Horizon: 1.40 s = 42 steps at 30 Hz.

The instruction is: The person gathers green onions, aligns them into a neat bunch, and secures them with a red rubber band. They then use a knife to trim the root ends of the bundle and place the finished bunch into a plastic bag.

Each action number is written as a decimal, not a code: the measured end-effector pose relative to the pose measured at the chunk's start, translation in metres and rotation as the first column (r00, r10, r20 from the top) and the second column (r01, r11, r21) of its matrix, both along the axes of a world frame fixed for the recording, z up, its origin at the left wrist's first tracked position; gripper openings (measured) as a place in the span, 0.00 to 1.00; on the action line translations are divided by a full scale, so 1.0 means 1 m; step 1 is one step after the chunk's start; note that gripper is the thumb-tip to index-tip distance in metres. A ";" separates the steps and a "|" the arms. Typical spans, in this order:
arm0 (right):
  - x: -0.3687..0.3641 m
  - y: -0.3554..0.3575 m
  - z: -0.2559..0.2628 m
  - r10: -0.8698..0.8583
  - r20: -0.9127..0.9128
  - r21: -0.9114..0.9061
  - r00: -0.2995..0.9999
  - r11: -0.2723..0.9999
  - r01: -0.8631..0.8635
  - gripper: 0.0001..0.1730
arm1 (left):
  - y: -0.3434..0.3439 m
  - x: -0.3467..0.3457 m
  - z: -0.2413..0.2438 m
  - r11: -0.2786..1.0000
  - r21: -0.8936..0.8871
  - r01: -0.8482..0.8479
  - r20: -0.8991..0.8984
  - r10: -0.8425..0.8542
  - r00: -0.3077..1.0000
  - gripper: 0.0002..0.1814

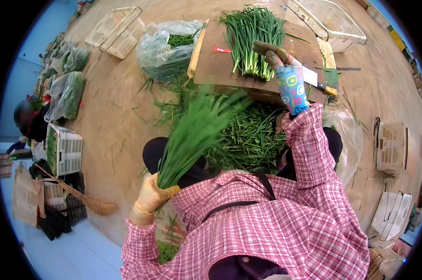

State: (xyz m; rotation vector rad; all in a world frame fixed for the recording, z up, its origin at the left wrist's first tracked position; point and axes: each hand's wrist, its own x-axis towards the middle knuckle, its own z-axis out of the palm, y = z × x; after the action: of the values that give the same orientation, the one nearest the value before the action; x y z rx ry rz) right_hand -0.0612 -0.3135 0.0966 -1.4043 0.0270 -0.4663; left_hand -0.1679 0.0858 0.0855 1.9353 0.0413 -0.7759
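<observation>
A yellowish rubber glove covers my left hand (150,196), which grips a bunch of long green leaves (197,136), blurred by motion, near my left knee. My right hand (280,57), in a soiled glove with a patterned blue cuff, is over the right edge of a pile of garlic chives (254,42). Whether it touches them cannot be told. The pile lies on a brown board (211,66). A knife (316,78) with a yellow and black handle rests at the board's right corner, beside my right wrist. A red strip (222,49) lies left of the pile.
Cut leaves (253,140) heap between my knees. A plastic bag of greens (169,52) stands left of the board, a clear bag (347,140) by my right knee. Crates (121,31) stand around, one (340,26) behind the board. A broom (95,203) and another person (32,120) are at left.
</observation>
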 end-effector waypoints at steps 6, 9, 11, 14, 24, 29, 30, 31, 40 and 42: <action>-0.015 0.014 -0.001 0.274 0.236 -0.705 0.932 0.709 -0.030 0.26 | -0.010 0.002 0.007 0.967 0.255 0.025 0.491 -0.152 0.858 0.20; -0.015 0.044 -0.010 0.332 0.170 -0.967 0.928 0.237 0.093 0.29 | -0.007 0.003 0.005 0.912 0.409 0.015 0.587 -0.276 0.761 0.22; -0.023 0.063 0.000 0.356 0.187 -0.982 0.916 0.059 0.178 0.27 | -0.011 0.005 0.010 0.899 0.437 0.023 0.578 -0.301 0.759 0.23; -0.021 0.081 -0.011 0.311 -0.184 -0.981 0.932 -0.111 -0.156 0.15 | -0.013 0.003 0.015 0.877 0.480 0.019 0.569 -0.327 0.754 0.25; -0.044 0.087 -0.007 0.441 0.008 -1.000 0.897 0.019 0.000 0.17 | -0.016 0.007 0.018 0.831 0.556 -0.012 0.602 -0.393 0.695 0.27; -0.037 0.083 -0.036 0.153 0.127 -0.911 0.980 0.410 0.054 0.07 | -0.016 0.005 0.011 0.816 0.578 -0.023 0.664 -0.454 0.593 0.27; -0.029 0.071 -0.044 -0.002 0.193 -0.782 0.981 0.604 0.155 0.08 | -0.017 0.004 0.008 0.806 0.592 -0.031 0.680 -0.478 0.556 0.27; -0.019 0.058 -0.044 -0.089 0.079 -0.677 0.993 0.727 0.119 0.10 | -0.015 0.005 0.007 0.804 0.592 -0.051 0.693 -0.475 0.543 0.27; -0.001 0.082 -0.039 0.232 -0.151 -0.983 0.961 0.065 -0.170 0.13 | -0.011 0.001 0.008 0.903 0.430 0.001 0.675 -0.322 0.664 0.25; 0.007 0.049 -0.038 0.062 -0.196 -0.831 0.979 0.519 -0.200 0.12 | -0.003 -0.009 0.001 0.993 0.101 -0.055 0.399 0.010 0.917 0.22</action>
State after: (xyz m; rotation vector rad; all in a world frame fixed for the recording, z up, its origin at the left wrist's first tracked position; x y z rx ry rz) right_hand -0.0542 -0.2647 0.0587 -2.4115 -0.2278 -0.2321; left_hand -0.1773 0.0830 0.0865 2.1597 -0.1351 -0.3496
